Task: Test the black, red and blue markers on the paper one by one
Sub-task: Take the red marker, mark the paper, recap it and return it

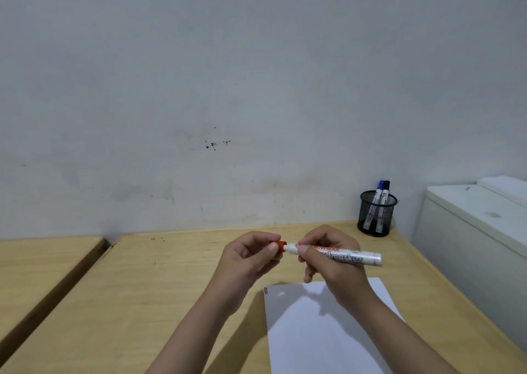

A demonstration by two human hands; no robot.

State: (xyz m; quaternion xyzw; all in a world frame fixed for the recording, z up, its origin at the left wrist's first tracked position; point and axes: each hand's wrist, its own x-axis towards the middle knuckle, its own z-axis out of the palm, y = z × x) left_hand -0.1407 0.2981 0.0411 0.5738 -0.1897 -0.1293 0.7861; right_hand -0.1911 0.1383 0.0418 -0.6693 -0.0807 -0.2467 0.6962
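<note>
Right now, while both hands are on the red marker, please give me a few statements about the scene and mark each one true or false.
1. The right hand holds the barrel of the red marker. True.
2. The left hand rests flat on the sheet of paper. False: its fingers pinch the red cap at the marker's end, above the wooden table.
3. The blue marker and the black marker stand in the black mesh pen holder. True.
4. The pen holder stands on the paper. False: it stands on the table near the wall, apart from the paper.
5. The paper is covered with blue lines. False: it looks almost blank, with only a small red mark at its far left corner.
</note>
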